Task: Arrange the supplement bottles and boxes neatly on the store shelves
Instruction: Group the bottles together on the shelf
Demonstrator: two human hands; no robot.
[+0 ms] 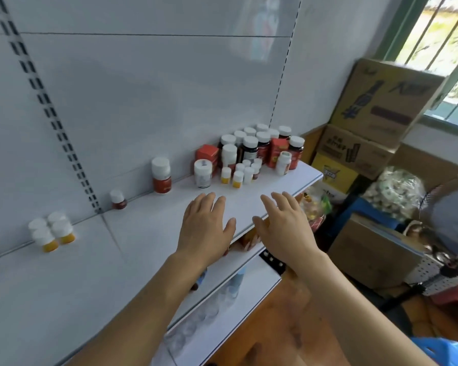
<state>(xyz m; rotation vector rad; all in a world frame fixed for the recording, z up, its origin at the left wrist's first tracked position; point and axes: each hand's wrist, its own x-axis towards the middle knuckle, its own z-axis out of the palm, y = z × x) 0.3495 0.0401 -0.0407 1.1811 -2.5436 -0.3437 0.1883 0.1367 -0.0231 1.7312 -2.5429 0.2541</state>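
On the white shelf (pixel 148 233) a crowd of white-capped supplement bottles (pixel 250 150) and two red boxes (pixel 207 154) stands at the far right end. A red-labelled bottle (pixel 161 175) and a small dark bottle (pixel 117 199) stand alone by the back wall. Several yellow-bottomed bottles (pixel 52 233) sit at the left. My left hand (pixel 206 225) and my right hand (pixel 283 223) hover over the shelf's front edge, fingers straight and spread, holding nothing, short of the crowd of bottles.
Stacked cardboard cartons (pixel 376 107) stand right of the shelf beside a barred window (pixel 444 35). Bags of goods (pixel 391 191) and a fan (pixel 450 220) crowd the floor. A lower shelf (pixel 222 323) holds more bottles.
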